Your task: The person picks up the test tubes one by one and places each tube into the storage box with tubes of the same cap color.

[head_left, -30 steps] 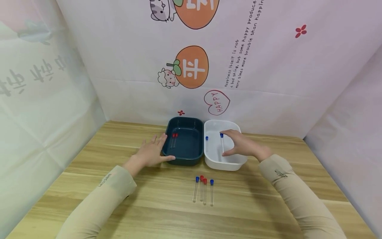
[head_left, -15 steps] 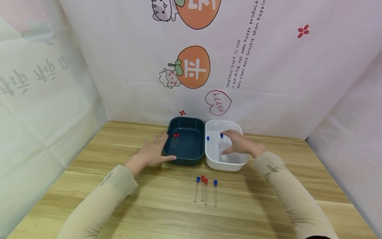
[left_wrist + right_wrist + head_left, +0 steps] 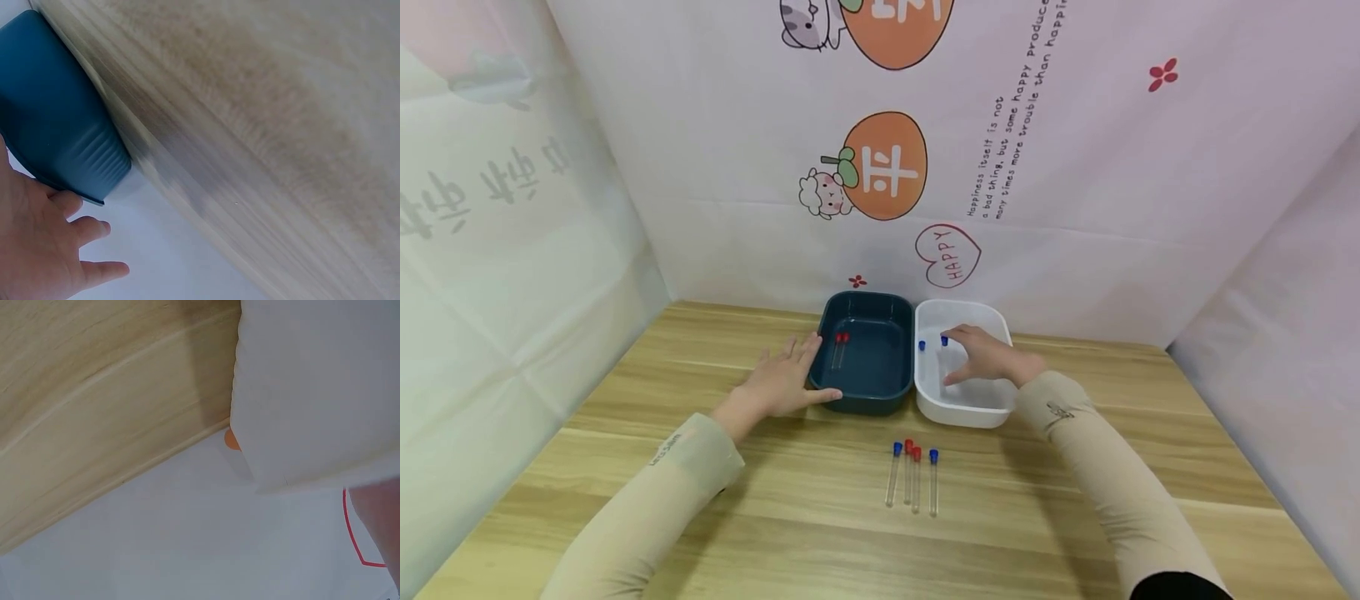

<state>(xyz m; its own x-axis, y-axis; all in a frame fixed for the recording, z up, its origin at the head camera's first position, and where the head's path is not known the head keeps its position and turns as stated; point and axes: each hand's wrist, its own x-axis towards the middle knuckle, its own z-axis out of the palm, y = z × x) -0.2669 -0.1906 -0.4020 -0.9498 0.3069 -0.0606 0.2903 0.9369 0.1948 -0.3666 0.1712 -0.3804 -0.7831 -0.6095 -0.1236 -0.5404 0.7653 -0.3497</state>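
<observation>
My right hand [image 3: 988,354] is inside the white plastic bin [image 3: 962,417], holding a blue-capped test tube [image 3: 944,342] lengthwise between fingertip and thumb. Its clear body is hard to see against the white. Another blue-capped test tube [image 3: 922,345] lies at the bin's left side. My left hand [image 3: 778,383] has its fingers spread and rests against the left rim of the dark teal bin [image 3: 868,404]; the left wrist view shows fingers at that bin's [image 3: 62,106] edge. Two red-capped test tubes [image 3: 841,350] lie inside it. The right wrist view shows the white bin's outer wall [image 3: 312,394] and little of the hand.
In front of the bins, several clear test tubes lie on the wooden table [image 3: 812,517], including a blue-capped one [image 3: 892,475], a red-capped one [image 3: 916,482] and another blue-capped one [image 3: 934,483]. A printed cloth wall [image 3: 760,250] stands behind the bins.
My right hand has moved left and a little lower in the white bin with the tube. The rightmost tube on the table rolled right, then back. My left hand has stayed put.
</observation>
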